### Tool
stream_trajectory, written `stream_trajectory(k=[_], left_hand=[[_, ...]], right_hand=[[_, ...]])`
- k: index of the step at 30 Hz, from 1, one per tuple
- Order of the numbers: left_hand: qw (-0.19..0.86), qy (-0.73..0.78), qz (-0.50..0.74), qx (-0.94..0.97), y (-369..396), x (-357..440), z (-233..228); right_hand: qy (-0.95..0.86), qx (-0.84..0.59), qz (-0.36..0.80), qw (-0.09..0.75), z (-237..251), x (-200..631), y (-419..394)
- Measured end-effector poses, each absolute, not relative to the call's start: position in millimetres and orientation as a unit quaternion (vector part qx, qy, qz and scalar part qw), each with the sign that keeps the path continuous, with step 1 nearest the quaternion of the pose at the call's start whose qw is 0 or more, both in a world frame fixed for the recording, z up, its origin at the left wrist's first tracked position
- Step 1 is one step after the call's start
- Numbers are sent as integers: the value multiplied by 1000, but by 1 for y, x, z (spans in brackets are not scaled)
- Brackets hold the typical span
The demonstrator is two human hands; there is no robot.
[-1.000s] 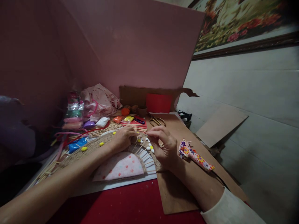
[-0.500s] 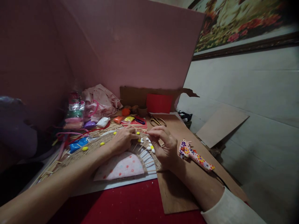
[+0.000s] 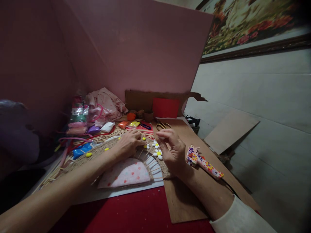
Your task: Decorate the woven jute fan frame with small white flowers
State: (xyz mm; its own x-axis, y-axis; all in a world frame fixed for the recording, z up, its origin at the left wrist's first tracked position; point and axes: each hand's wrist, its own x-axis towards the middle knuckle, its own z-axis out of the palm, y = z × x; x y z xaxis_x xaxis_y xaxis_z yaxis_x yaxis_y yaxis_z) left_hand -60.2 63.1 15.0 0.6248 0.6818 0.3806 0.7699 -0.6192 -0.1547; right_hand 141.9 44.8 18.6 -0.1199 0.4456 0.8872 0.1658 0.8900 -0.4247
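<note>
Pink wall (image 3: 136,48) stood behind the half-round woven fan (image 3: 97,152), white sheet (image 3: 97,194) beneath it. I found the left hand (image 3: 128,142), fingers bent, over its far edge, the right hand (image 3: 173,150) curled above its right end; I could not tell whether either gripped anything. Low right-hand travel could have smeared the fan's flowers (image 3: 159,154); left-hand drift could have dislodged its yellow pieces (image 3: 144,138).

Left hand (image 3: 129,142) at the fan's (image 3: 98,153) twelve o'clock; right hand (image 3: 173,150) beside daisies (image 3: 158,154) at two.
</note>
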Motion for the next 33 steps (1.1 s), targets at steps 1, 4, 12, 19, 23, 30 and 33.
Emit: stream_trajectory(k=[1,4,12,19,23,30,33], left_hand=[[157,-405,-132,-891,63,-60,16],[155,-407,-125,-891,62,-61,17],[-5,-490,-463,-738,47,-43,44],[-287,-512,-555,-588,-11,-10,49],[-314,-526,-530,-587,-16,-11,34],[-14,-569,-360,-739,32,-41,21],[50,-541,-278,-792,49,-48,14]], right_hand=[[-740,-207,111,631,19,142,45],[-742,-209,112,627,19,143,45],[-717,-248,214,616,10,141,48],[-754,-226,213,579,6,137,38],[-799,-195,179,540,8,137,35],[-787,-299,106,530,14,144,56],[-813,-300,88,491,9,145,67]])
